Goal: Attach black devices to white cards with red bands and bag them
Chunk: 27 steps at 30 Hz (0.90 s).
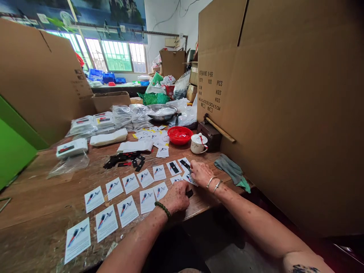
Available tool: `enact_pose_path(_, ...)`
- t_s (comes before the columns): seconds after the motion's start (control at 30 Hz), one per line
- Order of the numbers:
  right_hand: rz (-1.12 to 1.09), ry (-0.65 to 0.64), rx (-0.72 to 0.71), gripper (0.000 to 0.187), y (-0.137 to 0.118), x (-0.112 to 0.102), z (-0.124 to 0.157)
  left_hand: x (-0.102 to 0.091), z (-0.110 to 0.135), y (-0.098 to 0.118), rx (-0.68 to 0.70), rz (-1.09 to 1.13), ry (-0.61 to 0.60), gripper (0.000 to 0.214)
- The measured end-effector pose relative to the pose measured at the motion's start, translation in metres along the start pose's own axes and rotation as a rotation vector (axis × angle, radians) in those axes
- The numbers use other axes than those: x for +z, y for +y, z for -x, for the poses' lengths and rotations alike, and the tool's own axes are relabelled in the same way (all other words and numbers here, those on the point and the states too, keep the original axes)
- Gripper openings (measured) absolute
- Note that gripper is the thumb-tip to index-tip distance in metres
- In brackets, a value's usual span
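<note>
Printed white cards [106,220] lie in two rows on the wooden table [36,212], each with a picture of a red and dark tool. My left hand [176,197], with a green bead bracelet, is closed above the near row's right end; black strips [189,193] stick out from its fingers. At the far row's right end my right hand [201,173], wearing silver bangles, has its fingertips together at the end of a black strip [184,163] on a card. Another black strip [174,167] lies on the card to its left. My hands partly cover two cards.
Behind the cards are a pile of black strips [123,160], white paper stacks [135,146], a red basket [179,135] and a lidded cup [199,144]. A grey cloth [231,168] lies at right. Large cartons [273,113] wall the right side; bagged packs [104,120] stand back left.
</note>
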State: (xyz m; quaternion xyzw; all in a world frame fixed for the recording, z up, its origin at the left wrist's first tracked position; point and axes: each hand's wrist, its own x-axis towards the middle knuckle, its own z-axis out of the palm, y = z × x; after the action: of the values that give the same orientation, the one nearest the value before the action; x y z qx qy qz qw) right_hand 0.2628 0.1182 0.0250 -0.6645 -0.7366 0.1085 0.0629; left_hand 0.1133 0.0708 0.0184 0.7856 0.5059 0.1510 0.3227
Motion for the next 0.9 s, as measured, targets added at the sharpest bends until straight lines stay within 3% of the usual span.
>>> enact_pose_path(0.2, 0.023, -0.082, -0.066, 0.02, -0.003, 0.007, 0.01, -0.003, 0.002, -0.004, 0.002, 0.052, 0.001, 0.027)
enact_pose_path(0.4, -0.089, 0.027, -0.055, 0.027, 0.02, 0.005, 0.002, -0.003, 0.002, -0.002, 0.0, 0.043, 0.033, 0.025)
enact_pose_path(0.57, -0.07, -0.007, -0.118, 0.027, 0.025, 0.013, 0.004, -0.005, -0.001, 0.001, -0.008, 0.0, -0.019, 0.024)
enact_pose_path(0.9, -0.024, 0.01, -0.029, 0.023, 0.017, 0.014, 0.015, -0.006, -0.003, -0.003, -0.023, -0.042, -0.057, 0.023)
